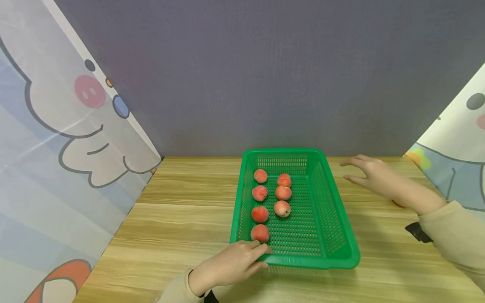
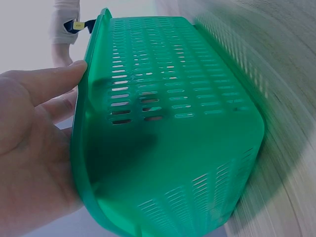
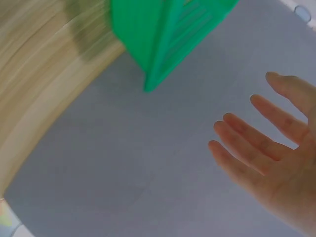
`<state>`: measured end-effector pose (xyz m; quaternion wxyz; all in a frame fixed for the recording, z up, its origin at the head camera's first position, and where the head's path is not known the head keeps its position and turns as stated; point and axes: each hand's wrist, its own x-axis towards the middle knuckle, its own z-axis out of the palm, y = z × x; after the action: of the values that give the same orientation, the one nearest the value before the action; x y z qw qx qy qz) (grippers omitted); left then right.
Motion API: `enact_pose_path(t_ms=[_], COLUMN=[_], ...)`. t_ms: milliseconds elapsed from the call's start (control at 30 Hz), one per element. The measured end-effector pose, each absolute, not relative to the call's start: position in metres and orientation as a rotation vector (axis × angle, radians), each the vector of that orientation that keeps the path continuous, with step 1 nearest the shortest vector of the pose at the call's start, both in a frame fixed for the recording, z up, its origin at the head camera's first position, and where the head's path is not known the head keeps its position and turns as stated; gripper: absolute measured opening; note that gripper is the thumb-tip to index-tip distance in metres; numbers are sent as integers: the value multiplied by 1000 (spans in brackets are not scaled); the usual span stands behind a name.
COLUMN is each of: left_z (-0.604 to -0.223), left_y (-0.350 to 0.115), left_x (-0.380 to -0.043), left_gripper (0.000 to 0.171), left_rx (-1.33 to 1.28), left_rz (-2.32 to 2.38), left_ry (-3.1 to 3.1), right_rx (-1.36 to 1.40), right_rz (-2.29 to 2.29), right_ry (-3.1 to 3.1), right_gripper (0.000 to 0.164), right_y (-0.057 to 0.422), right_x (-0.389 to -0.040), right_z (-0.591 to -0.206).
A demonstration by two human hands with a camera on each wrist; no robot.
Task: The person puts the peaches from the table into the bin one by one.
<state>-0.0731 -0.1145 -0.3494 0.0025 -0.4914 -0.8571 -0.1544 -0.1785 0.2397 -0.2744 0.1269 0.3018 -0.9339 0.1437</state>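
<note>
A green plastic basket with slotted walls stands on the table, holding several red-pink peaches in two rows. The left row runs from a far peach to a near peach; the shorter right row has a paler peach at its near end. My left hand grips the basket's near rim toward its left corner, thumb outside and fingers over the edge. To the right of the basket, my right hand is held over the table with fingers spread and nothing in them.
Another peach shows partly behind my right wrist. The wood-grain table meets a grey back wall. Cartoon-printed panels flank it, one at left and one at right.
</note>
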Motion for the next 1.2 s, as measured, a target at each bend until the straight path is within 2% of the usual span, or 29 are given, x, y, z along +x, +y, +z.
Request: enact_pose_path(t_ms=[333,1200], left_z=[-350,-351], left_y=[-115,-114], left_x=[-74,-73], left_gripper=[24,22], left_rx=[-1540,-1534], left_rz=[-482,-472], left_ry=[-2694,-2693], right_rx=[709,511], right_rz=[396,409], right_ry=[-2817,-2908], right_gripper=[30,37], right_y=[282,343], right_x=[-177,-187], right_z=[-288,-336])
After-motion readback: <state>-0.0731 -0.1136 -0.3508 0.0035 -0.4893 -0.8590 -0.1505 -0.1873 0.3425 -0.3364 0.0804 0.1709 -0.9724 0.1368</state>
